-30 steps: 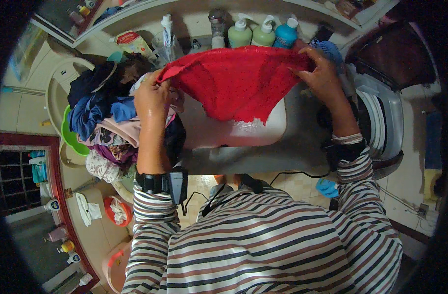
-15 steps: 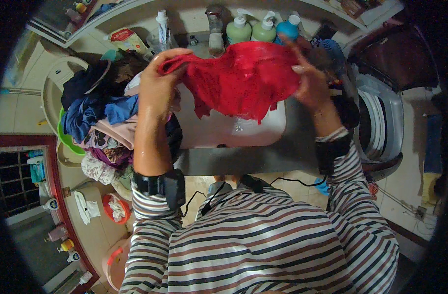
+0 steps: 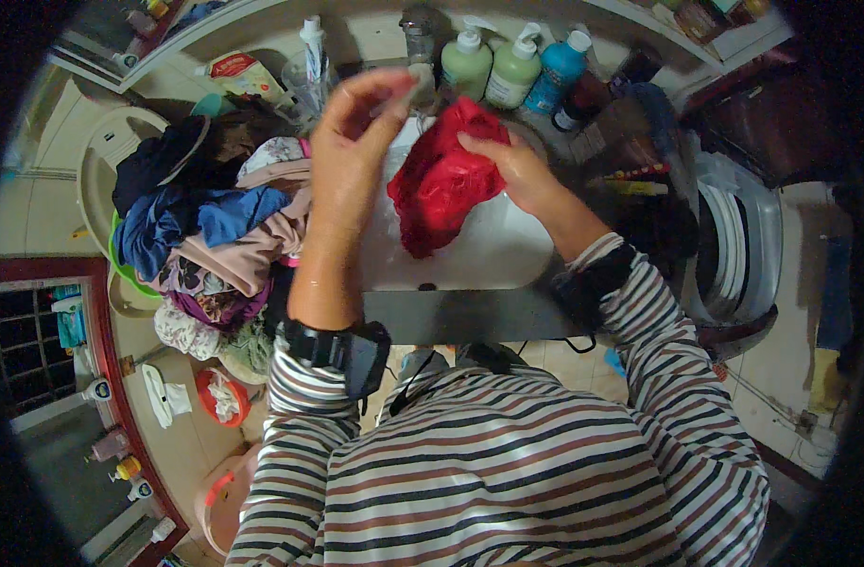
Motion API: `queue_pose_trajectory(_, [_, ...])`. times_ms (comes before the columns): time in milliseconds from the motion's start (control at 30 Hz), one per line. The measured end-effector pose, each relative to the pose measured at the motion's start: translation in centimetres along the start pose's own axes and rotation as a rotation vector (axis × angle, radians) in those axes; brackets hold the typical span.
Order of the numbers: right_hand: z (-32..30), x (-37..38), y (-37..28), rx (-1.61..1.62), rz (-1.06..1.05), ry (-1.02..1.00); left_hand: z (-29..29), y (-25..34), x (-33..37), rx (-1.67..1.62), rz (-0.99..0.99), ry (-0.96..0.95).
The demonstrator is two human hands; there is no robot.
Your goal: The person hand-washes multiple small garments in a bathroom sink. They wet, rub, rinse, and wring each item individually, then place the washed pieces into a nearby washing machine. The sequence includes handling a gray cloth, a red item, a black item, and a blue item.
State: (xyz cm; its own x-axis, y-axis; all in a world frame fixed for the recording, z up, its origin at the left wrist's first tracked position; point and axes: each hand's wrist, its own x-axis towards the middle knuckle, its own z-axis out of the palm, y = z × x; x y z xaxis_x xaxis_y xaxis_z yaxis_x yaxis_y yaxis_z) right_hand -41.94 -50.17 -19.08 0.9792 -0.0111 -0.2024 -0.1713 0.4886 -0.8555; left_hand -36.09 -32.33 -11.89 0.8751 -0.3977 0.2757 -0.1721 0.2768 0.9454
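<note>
Over the white sink basin hangs a bunched red cloth, apparently a garment whose kind I cannot make out. My right hand is closed on its right side, thumb on top. To the left of the cloth, my left hand is raised apart from it, fingers curved and separated from the thumb, with nothing visible between them. Its fingertips are slightly blurred and lie in front of the area near the faucet, so I cannot tell whether they touch it.
A heap of clothes is piled left of the basin. Behind it stand green pump bottles and a blue bottle. An open washing machine is at the right. A red basin sits lower left.
The red cloth was stretched between both hands and now hangs bunched from my right hand alone. My left hand has let go; my right hand has moved left.
</note>
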Motion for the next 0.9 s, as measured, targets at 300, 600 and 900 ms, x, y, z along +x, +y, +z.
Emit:
queue_pose_trajectory(300, [-8.1,2.4,14.7,-1.734,-0.112,0.263,-0.8,-20.0,-9.1,0.065,-0.9,0.388])
queue_pose_trajectory(600, [-5.8,4.5,13.4,-1.883,0.072,0.201,-9.5,-34.3,-7.9,0.778,-0.681,-0.309])
queue_pose_trajectory(900, [-7.9,3.4,12.1,-1.922,-0.063,0.107,-7.2,-24.8,-9.1,1.476,-0.731,-0.64])
